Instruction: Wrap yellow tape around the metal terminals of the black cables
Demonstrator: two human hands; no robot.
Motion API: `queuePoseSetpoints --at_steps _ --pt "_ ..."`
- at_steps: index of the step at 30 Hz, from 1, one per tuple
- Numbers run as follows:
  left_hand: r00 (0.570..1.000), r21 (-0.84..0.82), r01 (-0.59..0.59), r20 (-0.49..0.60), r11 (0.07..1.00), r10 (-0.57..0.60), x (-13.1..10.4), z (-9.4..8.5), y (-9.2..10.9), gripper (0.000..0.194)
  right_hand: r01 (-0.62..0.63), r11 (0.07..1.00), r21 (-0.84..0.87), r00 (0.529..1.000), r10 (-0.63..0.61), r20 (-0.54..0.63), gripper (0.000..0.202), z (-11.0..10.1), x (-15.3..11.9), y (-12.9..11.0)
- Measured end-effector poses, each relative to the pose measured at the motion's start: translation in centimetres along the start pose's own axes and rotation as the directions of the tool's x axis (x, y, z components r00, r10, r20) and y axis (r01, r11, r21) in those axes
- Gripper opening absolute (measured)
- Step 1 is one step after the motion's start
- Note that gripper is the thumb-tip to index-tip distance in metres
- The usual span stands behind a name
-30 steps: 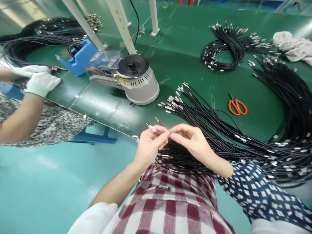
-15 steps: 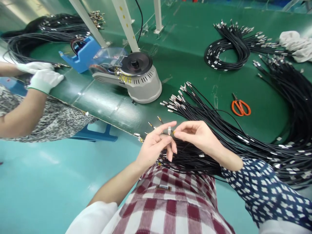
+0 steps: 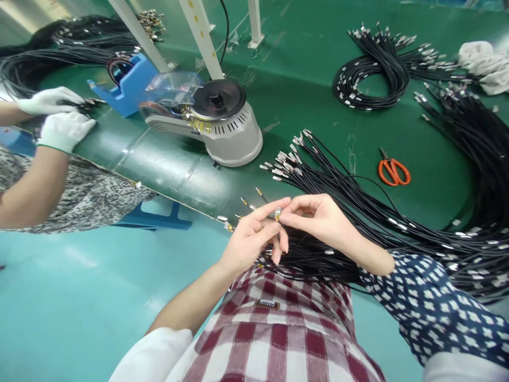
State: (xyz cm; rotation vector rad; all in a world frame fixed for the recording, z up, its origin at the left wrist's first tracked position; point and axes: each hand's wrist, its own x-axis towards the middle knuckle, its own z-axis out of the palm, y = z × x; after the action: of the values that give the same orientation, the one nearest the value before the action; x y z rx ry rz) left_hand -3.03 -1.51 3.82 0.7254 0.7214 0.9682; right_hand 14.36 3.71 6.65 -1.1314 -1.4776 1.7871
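Hands: two bare ones, left hand (image 3: 252, 233) and right hand (image 3: 318, 215), in front of the round grey machine (image 3: 234, 132) and to its right.
Gloved hands: two, a co-worker's, well to the left of the round grey machine.
Cables: at least four bundles (the strands are too many to count): a near bundle (image 3: 358, 212) to the right and front of the machine, a coiled bundle (image 3: 371, 87) to its right and rear, a right-edge bundle (image 3: 477, 122) far to its right, a far-left bundle (image 3: 67, 40) beyond it on the left.
Scissors: one orange-handled pair (image 3: 393, 171), lying on the green tabletop (image 3: 302, 101) to the machine's right.
Tape holder: one, blue (image 3: 133, 85), just left of the machine.
Cloth: one, whitish (image 3: 483, 61), far right of the machine and behind it.
Stool: one, blue (image 3: 163, 215), below the tabletop, in front of the machine and to its left.
In the way: both hands cover part of the cables in front of the machine.
Right fingers: pinched on a cable end, which they largely hide.
Left fingers: forefinger stretched out beside the tag, the others bent; I cannot tell what they grip.
Tag: small, silvery white, flat and squarish (image 3: 278, 210), at the meeting fingertips, in front of the machine and to its right, with yellow showing just under it.
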Motion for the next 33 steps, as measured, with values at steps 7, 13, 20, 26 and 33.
queuePoseSetpoints --at_steps 7,13,20,26,33 --pt "1.000 0.005 -0.015 -0.003 1.000 0.015 -0.2 0.0 -0.3 0.051 0.000 1.000 -0.002 1.000 0.000 -0.012 0.028 0.5 -0.1 0.0" --pt "0.988 0.034 -0.056 -0.144 0.998 0.060 0.2 0.6 -0.4 0.037 0.010 1.000 -0.009 0.998 -0.010 -0.069 0.027 1.2 -0.3 0.6" --pt "0.984 0.070 -0.037 -0.172 0.997 0.048 -0.1 0.6 0.1 0.023 0.121 0.987 -0.108 0.981 -0.136 -0.140 0.017 1.5 -0.7 0.3" --pt "0.969 0.081 -0.040 -0.242 0.996 0.058 -0.1 0.7 0.4 0.022 0.089 0.995 0.050 0.992 -0.084 -0.099 0.021 1.0 -0.6 0.5" --pt "0.955 0.066 -0.029 -0.291 0.997 0.047 0.0 1.0 0.6 0.028 0.060 0.993 0.102 0.995 -0.051 -0.088 0.031 0.7 -0.3 0.4"
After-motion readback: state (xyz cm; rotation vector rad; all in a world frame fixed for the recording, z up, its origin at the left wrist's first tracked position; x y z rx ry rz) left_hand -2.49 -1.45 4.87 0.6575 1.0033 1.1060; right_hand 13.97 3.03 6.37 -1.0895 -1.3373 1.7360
